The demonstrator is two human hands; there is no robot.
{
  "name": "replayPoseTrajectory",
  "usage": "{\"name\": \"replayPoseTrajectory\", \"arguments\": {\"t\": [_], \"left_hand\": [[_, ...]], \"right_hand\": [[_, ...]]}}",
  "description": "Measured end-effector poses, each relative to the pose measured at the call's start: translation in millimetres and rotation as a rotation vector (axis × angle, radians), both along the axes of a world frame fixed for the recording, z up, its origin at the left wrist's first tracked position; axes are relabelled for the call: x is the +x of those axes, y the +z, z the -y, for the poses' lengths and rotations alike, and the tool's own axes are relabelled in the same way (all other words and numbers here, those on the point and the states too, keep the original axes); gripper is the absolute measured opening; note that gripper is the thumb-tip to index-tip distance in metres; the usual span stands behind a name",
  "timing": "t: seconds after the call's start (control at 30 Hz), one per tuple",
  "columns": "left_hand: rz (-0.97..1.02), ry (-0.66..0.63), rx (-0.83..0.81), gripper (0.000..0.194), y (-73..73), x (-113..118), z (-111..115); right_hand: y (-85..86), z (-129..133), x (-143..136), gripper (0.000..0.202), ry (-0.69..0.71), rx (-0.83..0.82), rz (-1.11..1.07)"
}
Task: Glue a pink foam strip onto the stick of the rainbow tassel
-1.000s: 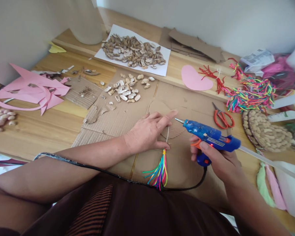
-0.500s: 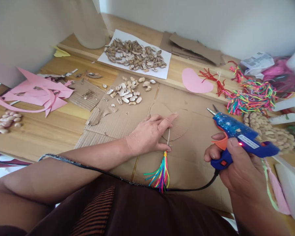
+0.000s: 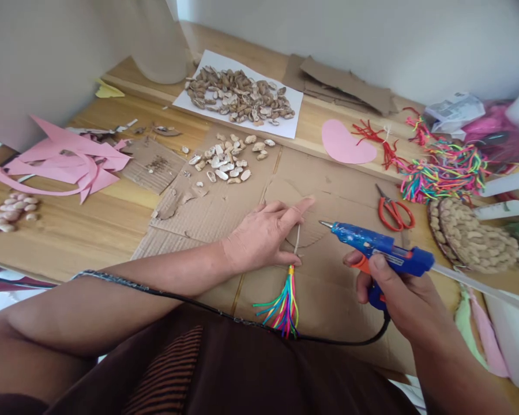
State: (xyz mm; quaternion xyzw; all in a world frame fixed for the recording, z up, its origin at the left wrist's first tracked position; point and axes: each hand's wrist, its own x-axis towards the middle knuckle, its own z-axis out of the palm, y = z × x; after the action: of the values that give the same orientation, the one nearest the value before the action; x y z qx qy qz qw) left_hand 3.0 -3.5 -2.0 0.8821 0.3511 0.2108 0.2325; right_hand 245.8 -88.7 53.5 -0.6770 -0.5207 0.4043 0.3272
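Observation:
A blue hot glue gun [image 3: 380, 242] is gripped in my right hand [image 3: 398, 294], its metal nozzle pointing left above the cardboard. A glue stick [image 3: 471, 282] sticks out of its back end. My left hand [image 3: 263, 233] lies flat on a cardboard cutout [image 3: 315, 230], index finger and thumb spread apart. Between them runs a pale cord [image 3: 297, 239] over the cutout, leading to a multicoloured tassel [image 3: 288, 300] below my thumb. Part of the cutout and the cord's upper end are hidden under my left hand.
Red-handled scissors [image 3: 393, 210] lie right of the nozzle, near a round piece covered in peanut shells [image 3: 480, 236]. Loose shells [image 3: 227, 158] sit ahead, more on white paper [image 3: 294, 98]. A black power cable [image 3: 177, 297] crosses my left forearm and lap.
My right hand has brought the glue gun left and turned it more level, nozzle nearer the cutout. The scissors and glue stick now show fully. My left hand keeps its place.

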Motion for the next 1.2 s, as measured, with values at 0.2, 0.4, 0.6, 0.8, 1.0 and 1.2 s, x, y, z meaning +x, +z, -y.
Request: {"name": "replayPoseTrajectory", "arguments": {"t": [0.2,0.4,0.6,0.8,1.0,1.2], "left_hand": [[-0.006,-0.002,-0.015,0.117,1.7,0,0],[-0.006,-0.006,-0.005,0.115,2.2,-1,0],[-0.026,-0.004,-0.01,0.114,3.4,0,0],[-0.012,-0.01,-0.002,0.115,2.0,-1,0],[-0.041,-0.005,0.007,0.112,1.8,-1,0],[-0.053,-0.011,0.017,0.111,2.8,0,0]], "right_hand": [[-2.4,0,4,0.044,0.149,-0.042,0.165],[-4.3,-5,6,0.044,0.285,-0.069,0.273],[-4.9,-6,5,0.044,0.328,-0.057,0.344],[-1.2,-8,4,0.041,0.347,-0.041,0.38],[4.5,-12,-1,0.041,0.379,0.001,0.429],[3.6,-13,0,0.041,0.378,-0.011,0.456]]}}
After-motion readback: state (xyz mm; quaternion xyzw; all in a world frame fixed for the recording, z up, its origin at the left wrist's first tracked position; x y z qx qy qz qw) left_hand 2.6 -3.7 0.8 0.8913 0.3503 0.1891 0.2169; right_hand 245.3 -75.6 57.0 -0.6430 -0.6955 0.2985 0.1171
